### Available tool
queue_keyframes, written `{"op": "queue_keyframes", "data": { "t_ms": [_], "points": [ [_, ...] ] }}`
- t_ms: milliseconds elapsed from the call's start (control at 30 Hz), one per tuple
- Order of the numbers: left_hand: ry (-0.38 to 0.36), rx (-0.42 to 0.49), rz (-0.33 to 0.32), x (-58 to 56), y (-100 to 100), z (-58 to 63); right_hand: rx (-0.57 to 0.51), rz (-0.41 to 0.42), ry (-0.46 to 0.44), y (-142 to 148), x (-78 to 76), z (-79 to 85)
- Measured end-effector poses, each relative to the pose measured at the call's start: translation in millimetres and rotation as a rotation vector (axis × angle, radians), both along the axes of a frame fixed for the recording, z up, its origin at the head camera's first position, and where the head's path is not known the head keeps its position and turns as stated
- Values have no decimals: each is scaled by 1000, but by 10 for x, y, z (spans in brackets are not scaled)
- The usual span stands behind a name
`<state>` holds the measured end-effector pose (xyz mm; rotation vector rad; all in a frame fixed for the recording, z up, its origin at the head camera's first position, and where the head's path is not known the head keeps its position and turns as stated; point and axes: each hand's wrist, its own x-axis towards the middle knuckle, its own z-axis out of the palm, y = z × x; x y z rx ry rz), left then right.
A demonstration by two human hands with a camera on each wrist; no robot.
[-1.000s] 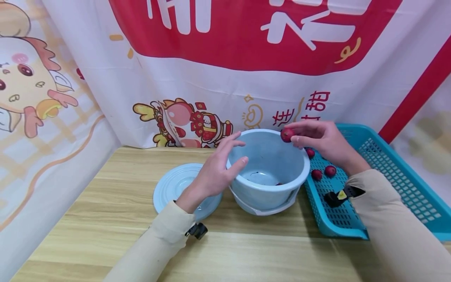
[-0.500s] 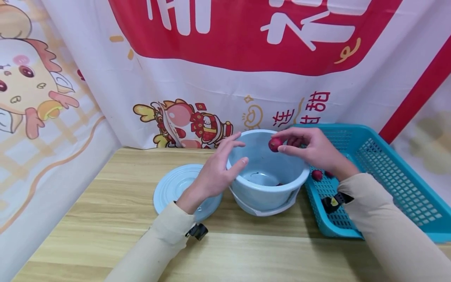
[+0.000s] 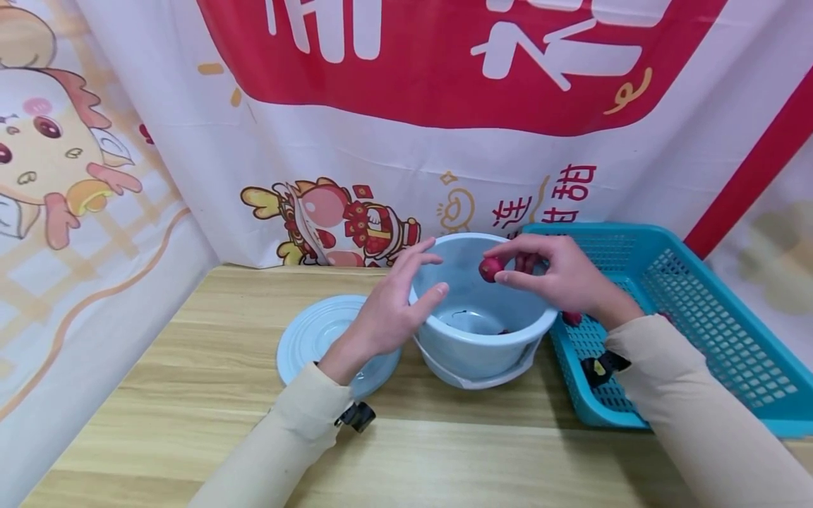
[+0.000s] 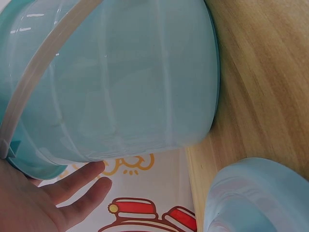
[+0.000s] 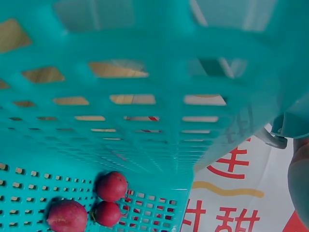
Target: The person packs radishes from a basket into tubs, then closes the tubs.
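Observation:
My right hand (image 3: 565, 276) pinches a small red radish (image 3: 490, 269) between thumb and fingers, over the opening of a light blue bucket (image 3: 473, 358). At the bucket's left rim is my left hand (image 3: 389, 310), its fingers extended and its thumb over the opening. The left wrist view shows those fingers (image 4: 79, 186) along the bucket's side, near the pale handle (image 4: 36, 67). A bit of dark red shows low inside the bucket. Several radishes (image 5: 67, 215) lie in the teal basket (image 5: 159, 111) in the right wrist view; the held one is hidden there.
A round light blue lid (image 3: 305, 339) lies on the wooden table (image 3: 190, 395), left of the bucket and partly under my left forearm. The basket stands close against the bucket's right side, beneath my right forearm. A printed cloth (image 3: 394, 152) hangs behind everything.
My right hand has carried the radish left and slightly down, from the bucket's right rim to over its opening. The left hand has stayed in place.

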<state>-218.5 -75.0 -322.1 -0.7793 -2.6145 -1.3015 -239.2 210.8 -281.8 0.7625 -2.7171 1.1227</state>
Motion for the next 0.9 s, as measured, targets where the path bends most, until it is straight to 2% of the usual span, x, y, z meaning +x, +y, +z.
{"op": "queue_keyframes", "data": {
  "t_ms": [300,900],
  "points": [
    [-2,-3,3,-5,6,-17,44,20,57,-4,-15,-36],
    [3,2,7,-3,1,-4,79,45,57,-8,-17,-19]
  ]
}}
